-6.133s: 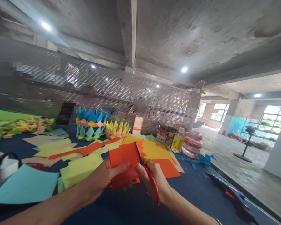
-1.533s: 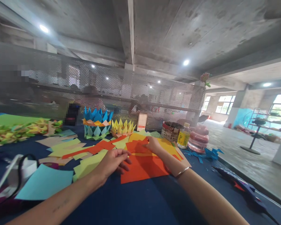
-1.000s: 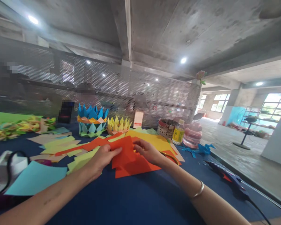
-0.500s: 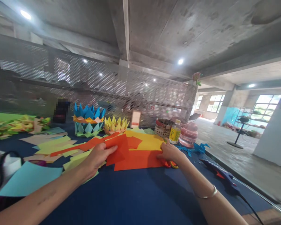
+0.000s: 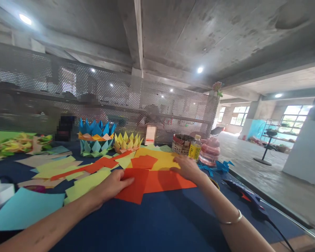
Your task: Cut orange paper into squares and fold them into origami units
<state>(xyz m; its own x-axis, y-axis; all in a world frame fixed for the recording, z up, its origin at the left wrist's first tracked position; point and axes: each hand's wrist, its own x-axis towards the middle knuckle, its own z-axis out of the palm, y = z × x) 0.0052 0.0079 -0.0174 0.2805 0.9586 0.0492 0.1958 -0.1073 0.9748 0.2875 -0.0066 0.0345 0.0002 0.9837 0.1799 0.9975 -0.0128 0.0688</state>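
Observation:
My left hand is closed on an orange-red paper square, its thumb on top and fingers underneath. The square overlaps the left part of a larger orange sheet. Over that sheet's far edge and a yellow sheet hovers my right hand, fingers apart and nothing visible in it. Whether its fingertips touch the paper is unclear. Small orange pieces lie on the yellow sheet. Beside my right forearm a yellow scissor handle shows in part; the rest is hidden.
Folded-paper crowns, one blue and one yellow, stand at the back. A labelled bottle, a pink container and a newspaper-like basket stand back right. A corded glue gun lies along the right edge. Loose coloured sheets cover the left.
My left hand has lowered the orange square, which now lies flatter and nearer to me. My right hand has lifted and shifted slightly left; its forearm now hides most of the scissors.

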